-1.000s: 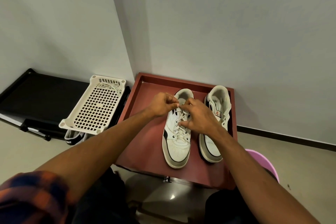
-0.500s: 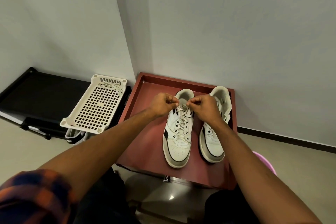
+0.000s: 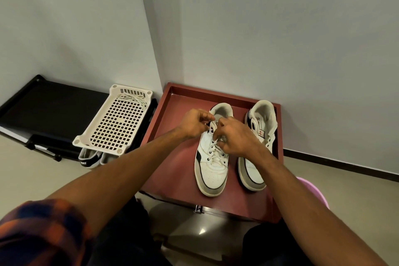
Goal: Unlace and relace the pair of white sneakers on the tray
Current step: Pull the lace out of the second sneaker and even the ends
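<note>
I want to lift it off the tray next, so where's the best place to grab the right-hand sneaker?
Take the right-hand sneaker by its heel collar, coming down from above at the far end, thumb inside, fingers round the back. The collar stands open and faces up by the far wall of the tray, while the forearm behind the right hand crosses the shoe's middle.

Two white sneakers (image 3: 212,170) (image 3: 264,112), one red tray (image 3: 179,168), one white basket (image 3: 116,123), two hands (image 3: 195,124) (image 3: 235,136).
</note>
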A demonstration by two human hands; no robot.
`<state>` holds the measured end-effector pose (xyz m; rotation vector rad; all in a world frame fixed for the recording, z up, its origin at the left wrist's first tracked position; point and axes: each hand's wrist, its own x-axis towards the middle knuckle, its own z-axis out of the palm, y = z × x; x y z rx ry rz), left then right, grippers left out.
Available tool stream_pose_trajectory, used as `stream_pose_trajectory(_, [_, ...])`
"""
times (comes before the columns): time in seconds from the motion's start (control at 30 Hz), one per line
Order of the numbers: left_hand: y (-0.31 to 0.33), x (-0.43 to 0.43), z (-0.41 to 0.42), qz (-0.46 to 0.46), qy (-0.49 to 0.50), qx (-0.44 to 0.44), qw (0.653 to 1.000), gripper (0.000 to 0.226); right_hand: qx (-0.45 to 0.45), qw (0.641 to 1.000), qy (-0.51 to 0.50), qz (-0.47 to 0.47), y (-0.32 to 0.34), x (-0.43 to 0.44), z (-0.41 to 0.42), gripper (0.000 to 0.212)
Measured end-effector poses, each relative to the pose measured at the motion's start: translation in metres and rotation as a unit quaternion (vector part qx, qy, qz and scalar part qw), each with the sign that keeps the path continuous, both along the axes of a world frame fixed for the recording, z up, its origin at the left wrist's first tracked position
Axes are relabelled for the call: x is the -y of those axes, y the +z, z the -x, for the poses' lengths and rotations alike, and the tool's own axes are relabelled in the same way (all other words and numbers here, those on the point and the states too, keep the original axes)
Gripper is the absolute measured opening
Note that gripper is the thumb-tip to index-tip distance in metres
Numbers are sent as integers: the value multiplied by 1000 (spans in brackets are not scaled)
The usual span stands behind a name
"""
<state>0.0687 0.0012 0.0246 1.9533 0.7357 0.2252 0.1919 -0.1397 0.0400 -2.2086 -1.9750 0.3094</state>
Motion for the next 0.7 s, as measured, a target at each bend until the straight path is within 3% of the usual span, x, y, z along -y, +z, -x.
stream_pose_trajectory(0.27, [0, 3, 1, -4, -5, 3, 1000, 33, 27, 999, 25, 39, 10, -10, -2, 13])
stream_pose_trajectory(0.37, [1, 5, 1, 5, 2, 9, 1000, 33, -58, 998, -23, 6, 6, -6, -9, 7])
stream_pose_trajectory(0.47, [1, 6, 2, 23, 11, 20, 999, 32, -280, 941, -178, -66, 5, -2, -17, 7])
stream_pose_trajectory(0.53, [-3, 8, 3, 40, 33, 24, 998, 34, -355, 886, -276, -112, 6, -3, -18, 7])
stream_pose_trajectory(0.6, [-6, 15, 5, 55, 63, 31, 996, 45, -357, 854, -357, -124, 2, -10, -22, 10])
stream_pose_trajectory(0.7, [-14, 34, 11, 126, 93, 49, 986, 54, -304, 855, -410, -88, 2, -25, -25, 17])
